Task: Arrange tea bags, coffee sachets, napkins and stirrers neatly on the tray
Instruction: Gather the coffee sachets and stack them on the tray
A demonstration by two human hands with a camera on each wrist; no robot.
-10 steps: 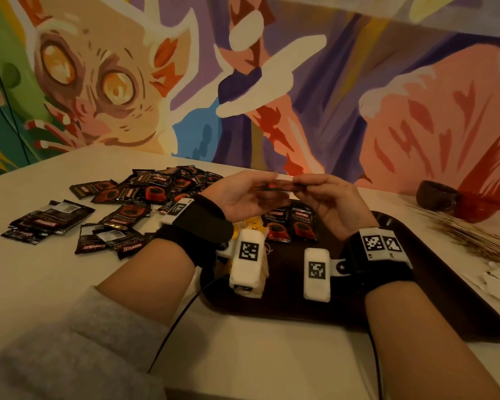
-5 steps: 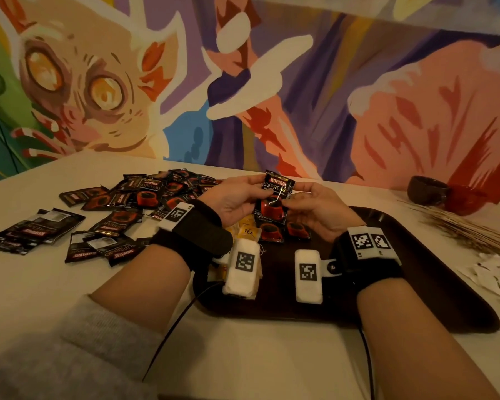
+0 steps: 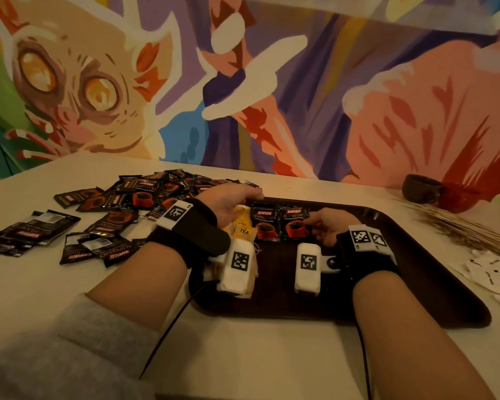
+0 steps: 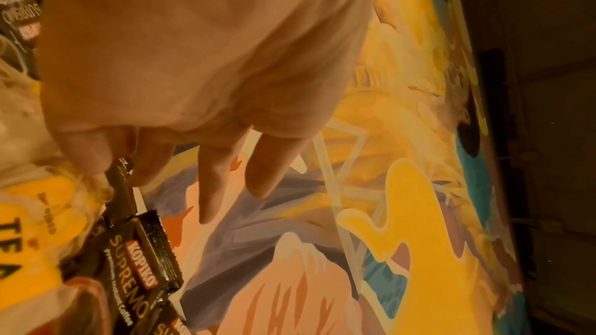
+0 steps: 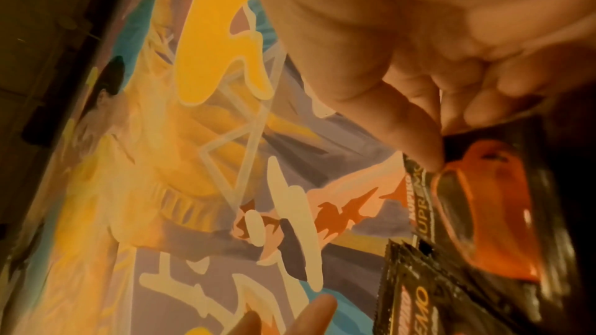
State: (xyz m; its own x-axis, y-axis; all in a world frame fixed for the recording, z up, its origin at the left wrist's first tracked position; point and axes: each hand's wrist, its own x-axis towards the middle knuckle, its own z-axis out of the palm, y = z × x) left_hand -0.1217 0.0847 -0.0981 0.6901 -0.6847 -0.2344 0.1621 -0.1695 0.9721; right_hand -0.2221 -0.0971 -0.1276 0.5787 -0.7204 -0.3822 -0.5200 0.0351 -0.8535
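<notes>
On the tray (image 3: 416, 255), both hands pinched "KOPIKO SUPREMO" sachets: left hand (image 3: 228, 206) at eleven o'clock, right hand (image 3: 329, 226) at three; "TEA" bags (image 3: 243, 230) lay at nine.

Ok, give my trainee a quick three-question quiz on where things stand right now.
1. True or false: the tea bags lie on the tray.
2. What does the right hand pinch? A) coffee sachet B) napkin C) stirrer
3. The loose pile of coffee sachets lies on the table on which side of the tray?

Key: 1 true; 2 A, the right coffee sachet; 3 left.
</notes>
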